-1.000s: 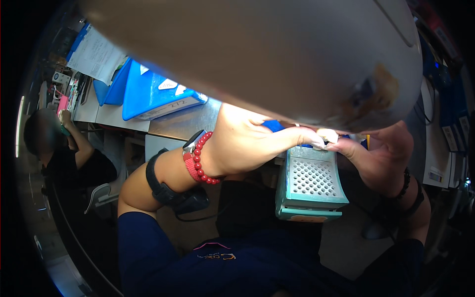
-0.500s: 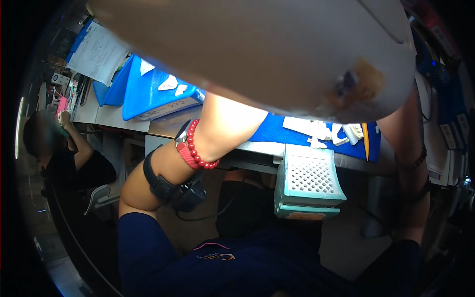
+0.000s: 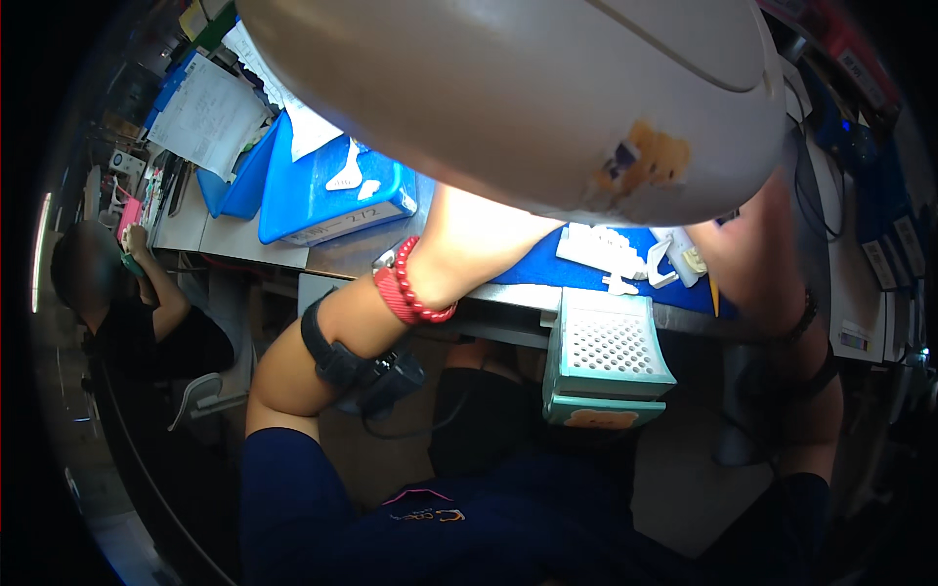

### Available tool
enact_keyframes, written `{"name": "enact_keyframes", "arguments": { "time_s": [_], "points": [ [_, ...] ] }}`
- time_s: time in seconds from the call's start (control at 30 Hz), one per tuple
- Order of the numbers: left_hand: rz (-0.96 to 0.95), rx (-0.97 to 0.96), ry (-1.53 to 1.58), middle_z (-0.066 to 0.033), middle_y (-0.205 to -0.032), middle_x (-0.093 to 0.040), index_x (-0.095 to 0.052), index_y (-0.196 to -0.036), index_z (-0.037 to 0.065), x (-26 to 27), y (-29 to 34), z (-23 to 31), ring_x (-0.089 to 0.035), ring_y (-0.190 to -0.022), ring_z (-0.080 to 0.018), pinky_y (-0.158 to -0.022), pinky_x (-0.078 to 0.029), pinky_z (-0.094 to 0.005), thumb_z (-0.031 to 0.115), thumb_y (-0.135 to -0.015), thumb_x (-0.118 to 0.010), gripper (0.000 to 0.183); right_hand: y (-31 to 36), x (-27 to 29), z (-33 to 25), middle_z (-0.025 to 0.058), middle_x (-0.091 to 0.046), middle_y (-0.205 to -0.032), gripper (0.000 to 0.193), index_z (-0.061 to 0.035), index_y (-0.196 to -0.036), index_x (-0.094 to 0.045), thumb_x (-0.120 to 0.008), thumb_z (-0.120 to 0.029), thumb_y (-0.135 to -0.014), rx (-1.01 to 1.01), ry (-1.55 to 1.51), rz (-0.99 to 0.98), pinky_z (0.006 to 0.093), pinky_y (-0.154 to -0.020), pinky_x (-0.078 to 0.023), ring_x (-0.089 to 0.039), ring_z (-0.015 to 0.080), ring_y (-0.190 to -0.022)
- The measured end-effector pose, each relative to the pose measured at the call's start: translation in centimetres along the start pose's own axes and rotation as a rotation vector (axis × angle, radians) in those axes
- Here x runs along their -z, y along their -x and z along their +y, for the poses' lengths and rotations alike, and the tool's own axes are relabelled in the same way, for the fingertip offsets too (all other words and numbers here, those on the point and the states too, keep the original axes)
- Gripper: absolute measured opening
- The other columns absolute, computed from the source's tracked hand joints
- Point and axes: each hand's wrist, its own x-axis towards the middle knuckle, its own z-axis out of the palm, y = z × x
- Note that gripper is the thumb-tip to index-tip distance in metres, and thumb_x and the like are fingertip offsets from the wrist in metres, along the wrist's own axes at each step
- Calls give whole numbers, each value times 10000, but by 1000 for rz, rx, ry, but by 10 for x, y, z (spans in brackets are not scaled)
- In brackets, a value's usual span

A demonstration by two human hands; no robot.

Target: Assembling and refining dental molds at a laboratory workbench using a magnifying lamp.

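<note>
A large white lamp head (image 3: 508, 107) hangs over the work and hides much of both hands. My left hand (image 3: 489, 234) reaches under it, glaring in bright light, above the left part of a blue mat (image 3: 532, 269); its fingers are hidden. My right hand (image 3: 747, 249) is at the mat's right side, beside a cream-white toothed piece like a dental model (image 3: 695, 261). Whether it touches that piece cannot be made out, as its fingers are blurred and partly covered. Between the hands lie white plaster-like pieces (image 3: 596, 249) and a white angular frame (image 3: 662, 266).
A blue bin (image 3: 337, 210) with white pieces and paper stands left. A pale green box with a perforated top (image 3: 614, 342) juts from the bench's front edge. A yellow stick (image 3: 714, 299) lies by my right hand. Another person (image 3: 166, 303) sits far left; blue folders (image 3: 899, 254) stand right.
The view has shifted slightly. My right hand has moved left and inward over the mat, now covering part of the yellow stick and coming beside the toothed piece. My left hand stays under the lamp.
</note>
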Motion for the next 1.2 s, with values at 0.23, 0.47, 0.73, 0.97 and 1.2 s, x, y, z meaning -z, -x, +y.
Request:
{"name": "enact_keyframes", "arguments": {
  "time_s": [0.23, 0.47, 0.73, 0.97, 1.2],
  "points": [
    [-12, -22, 58, -107, -943, -685, -661, -981, -23, -4, 6, -2, -667, -852, -216, -753, -545, -313, 79, -738, -800, 298, 5, -18, -19, 116, -644, -861, 260, -17, -936, -670, -777, -121, -723, 257, -65, -26, 356, -708, -493, -615, 267, -829],
    [-56, -52, 103, -115, -968, -688, -657, -1000, -32, -6, 10, -6, -670, -858, -215, -753, -546, -309, 52, -758, -771, 281, 7, -23, -18, 119, -677, -844, 234, -17, -928, -685, -773, -48, -713, 197, -232, 49, 317, -662, -503, -647, 261, -748],
    [-101, 151, 140, -125, -936, -681, -649, -1010, -28, 2, 3, 7, -664, -836, -234, -737, -545, -332, 40, -765, -738, 269, 7, -17, -22, 88, -702, -901, 202, -16, -926, -691, -749, 20, -736, 97, -377, 89, 269, -729, -509, -670, 176, -829],
    [-23, -6, 91, -118, -930, -685, -660, -985, -32, 5, -1, 10, -669, -831, -232, -735, -547, -331, 37, -754, -749, 257, 11, -17, -18, 82, -695, -956, 224, 9, -948, -687, -754, 43, -737, 59, -431, 59, 254, -789, -511, -657, 148, -891],
    [-20, -14, 149, -125, -927, -688, -665, -974, -39, 6, 2, 9, -673, -826, -230, -728, -553, -326, 27, -736, -760, 264, 10, -17, -18, 87, -692, -938, 210, -8, -938, -699, -763, 16, -740, 98, -385, 68, 265, -766, -504, -656, 167, -872]
  ]
}}
